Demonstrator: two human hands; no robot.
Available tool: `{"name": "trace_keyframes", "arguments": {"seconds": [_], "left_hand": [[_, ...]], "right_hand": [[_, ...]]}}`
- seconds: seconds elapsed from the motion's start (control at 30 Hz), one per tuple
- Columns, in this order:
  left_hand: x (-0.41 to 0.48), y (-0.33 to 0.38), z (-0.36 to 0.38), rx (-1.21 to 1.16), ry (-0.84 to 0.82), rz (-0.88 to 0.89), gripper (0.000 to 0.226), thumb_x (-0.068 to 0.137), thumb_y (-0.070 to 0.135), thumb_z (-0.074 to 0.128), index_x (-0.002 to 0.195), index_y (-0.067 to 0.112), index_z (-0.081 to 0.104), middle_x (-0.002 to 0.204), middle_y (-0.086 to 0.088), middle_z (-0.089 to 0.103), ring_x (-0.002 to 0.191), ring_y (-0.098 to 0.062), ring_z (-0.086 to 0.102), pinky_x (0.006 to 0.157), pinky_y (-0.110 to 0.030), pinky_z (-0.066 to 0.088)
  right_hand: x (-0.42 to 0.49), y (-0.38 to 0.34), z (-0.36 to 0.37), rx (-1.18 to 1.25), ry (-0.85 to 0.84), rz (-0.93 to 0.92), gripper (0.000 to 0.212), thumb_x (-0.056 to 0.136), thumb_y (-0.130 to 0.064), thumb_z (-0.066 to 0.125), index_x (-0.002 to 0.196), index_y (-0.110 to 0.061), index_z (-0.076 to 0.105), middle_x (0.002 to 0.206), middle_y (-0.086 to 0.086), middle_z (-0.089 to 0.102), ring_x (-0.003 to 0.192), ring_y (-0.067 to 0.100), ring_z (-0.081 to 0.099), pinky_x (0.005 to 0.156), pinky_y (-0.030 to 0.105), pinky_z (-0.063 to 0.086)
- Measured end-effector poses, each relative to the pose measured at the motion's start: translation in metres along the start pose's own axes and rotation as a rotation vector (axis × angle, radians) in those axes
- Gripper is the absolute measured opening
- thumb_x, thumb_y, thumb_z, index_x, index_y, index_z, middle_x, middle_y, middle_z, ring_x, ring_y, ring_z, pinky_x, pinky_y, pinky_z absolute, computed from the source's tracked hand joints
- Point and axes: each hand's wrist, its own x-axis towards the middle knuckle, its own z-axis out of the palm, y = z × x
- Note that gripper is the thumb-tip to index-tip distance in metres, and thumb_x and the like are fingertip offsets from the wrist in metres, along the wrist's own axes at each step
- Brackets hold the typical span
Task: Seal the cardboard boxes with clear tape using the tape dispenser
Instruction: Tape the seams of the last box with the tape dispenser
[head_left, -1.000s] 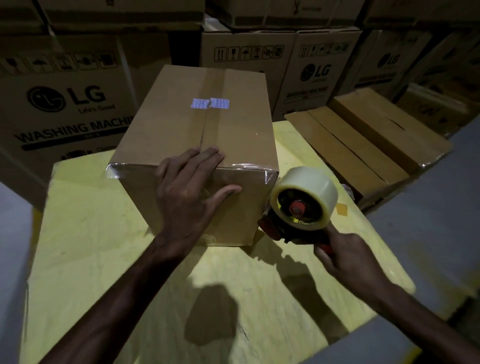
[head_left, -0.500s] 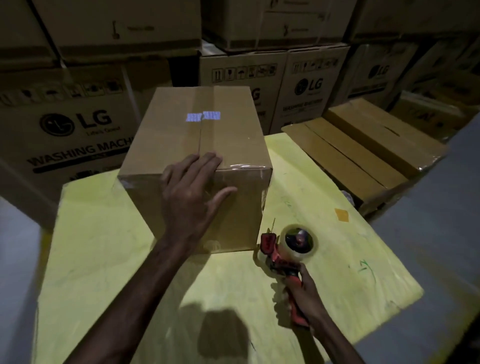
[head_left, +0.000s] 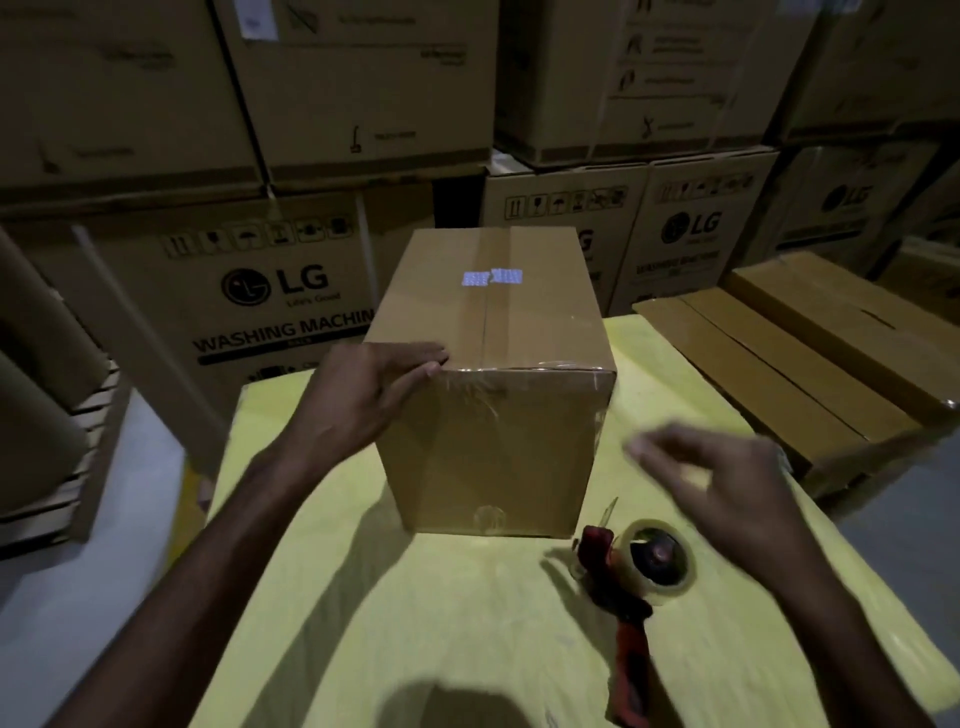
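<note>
A brown cardboard box (head_left: 498, 431) stands on the yellow table (head_left: 415, 623), with clear tape along its top seam and over its near top edge. My left hand (head_left: 363, 400) holds the box's near left top corner, fingers laid over the top and thumb against the front face. The red-handled tape dispenser (head_left: 634, 577), carrying a roll of clear tape, lies on the table to the right of the box's front corner. My right hand (head_left: 711, 478) hovers above the dispenser, blurred, fingers spread and holding nothing.
Large printed washing-machine cartons (head_left: 260, 291) are stacked behind the table. Flat brown boxes (head_left: 789, 364) lie low at the right, close to the table's far right edge. Grey floor (head_left: 93, 597) shows at both sides.
My right hand has set the tape dispenser down on the table and lifted off it. My left hand has slid from the middle of the box's front edge to its left corner.
</note>
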Motion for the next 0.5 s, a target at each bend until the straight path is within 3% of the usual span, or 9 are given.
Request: {"name": "trace_keyframes", "arguments": {"seconds": [0.03, 0.1, 0.17, 0.27, 0.37, 0.5], "left_hand": [[0.003, -0.003, -0.004, -0.025, -0.015, -0.02, 0.028, 0.097, 0.04, 0.069, 0.122, 0.029, 0.077, 0.125, 0.016, 0.072, 0.12, 0.007, 0.061, 0.107, -0.028, 0.05], [0.008, -0.005, -0.007, -0.03, -0.042, -0.016, 0.03, 0.09, 0.041, 0.076, 0.118, 0.031, 0.078, 0.121, 0.017, 0.073, 0.116, 0.009, 0.063, 0.104, -0.029, 0.053], [0.012, -0.001, -0.005, 0.041, -0.041, 0.018, 0.03, 0.087, 0.05, 0.075, 0.114, 0.039, 0.079, 0.118, 0.022, 0.073, 0.113, 0.008, 0.064, 0.096, -0.031, 0.057], [0.015, 0.009, 0.0, 0.179, 0.018, 0.05, 0.03, 0.085, 0.066, 0.065, 0.108, 0.05, 0.077, 0.113, 0.03, 0.072, 0.106, 0.007, 0.066, 0.078, -0.028, 0.057], [0.016, 0.012, 0.005, 0.215, 0.074, 0.088, 0.029, 0.084, 0.062, 0.068, 0.103, 0.045, 0.08, 0.109, 0.027, 0.074, 0.097, 0.002, 0.066, 0.069, -0.025, 0.052], [0.023, 0.015, 0.014, 0.253, 0.078, 0.1, 0.028, 0.079, 0.057, 0.08, 0.099, 0.037, 0.081, 0.099, 0.019, 0.078, 0.087, -0.008, 0.064, 0.066, -0.031, 0.05]], "right_hand": [[0.023, -0.019, -0.01, 0.028, 0.133, -0.223, 0.018, 0.091, -0.049, 0.066, 0.099, -0.035, 0.074, 0.092, -0.025, 0.07, 0.086, -0.007, 0.067, 0.079, 0.01, 0.049], [0.069, -0.044, -0.009, -0.093, 0.147, -0.478, 0.021, 0.096, -0.046, 0.065, 0.104, -0.031, 0.077, 0.1, -0.018, 0.071, 0.091, -0.003, 0.064, 0.082, 0.021, 0.051], [0.111, -0.053, 0.007, -0.116, 0.006, -0.498, 0.029, 0.095, -0.05, 0.063, 0.106, -0.028, 0.079, 0.102, -0.014, 0.072, 0.093, 0.003, 0.065, 0.08, 0.033, 0.055], [0.141, -0.05, 0.034, -0.062, -0.2, -0.482, 0.02, 0.089, -0.038, 0.077, 0.104, -0.025, 0.081, 0.099, -0.015, 0.072, 0.091, 0.0, 0.066, 0.078, 0.03, 0.057], [0.146, -0.043, 0.046, 0.05, -0.217, -0.478, 0.016, 0.083, -0.029, 0.084, 0.097, -0.022, 0.082, 0.093, -0.014, 0.072, 0.087, 0.0, 0.067, 0.073, 0.02, 0.054], [0.148, -0.042, 0.054, -0.001, -0.197, -0.475, 0.016, 0.076, -0.031, 0.089, 0.085, -0.027, 0.076, 0.086, -0.014, 0.068, 0.082, 0.003, 0.065, 0.072, 0.036, 0.058]]}}
